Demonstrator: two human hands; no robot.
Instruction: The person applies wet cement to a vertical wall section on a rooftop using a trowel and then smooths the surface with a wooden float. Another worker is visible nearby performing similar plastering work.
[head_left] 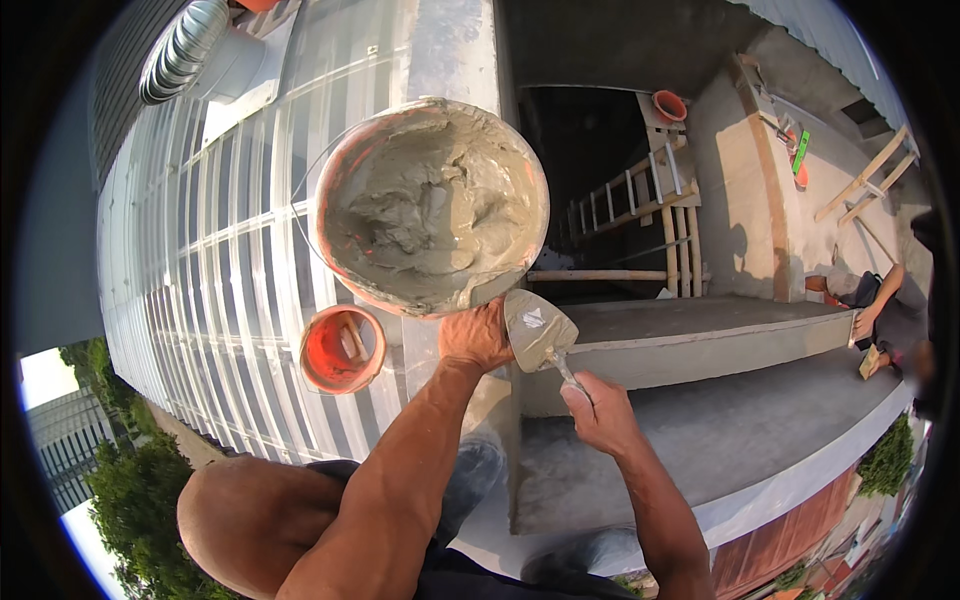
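Observation:
A large orange bucket (338, 262) of wet grey mortar (430, 205) stands before me, its rim smeared with the mix. My left hand (476, 337) is at its near edge, fingers closed against the rim and partly hidden. In my right hand (604, 410) is the handle of a pointing trowel (535, 328), fingers wrapped round it. The trowel's broad blade, coated with mortar and showing a pale patch, lies just right of my left hand, close to the bucket.
A small orange bucket (343, 350) with a wooden-handled tool sits on the ribbed metal roof (260, 250). Right are a plastered ledge (690, 365), a dark opening with a ladder (635, 192), and another person (885, 310) crouching at the ledge's far end.

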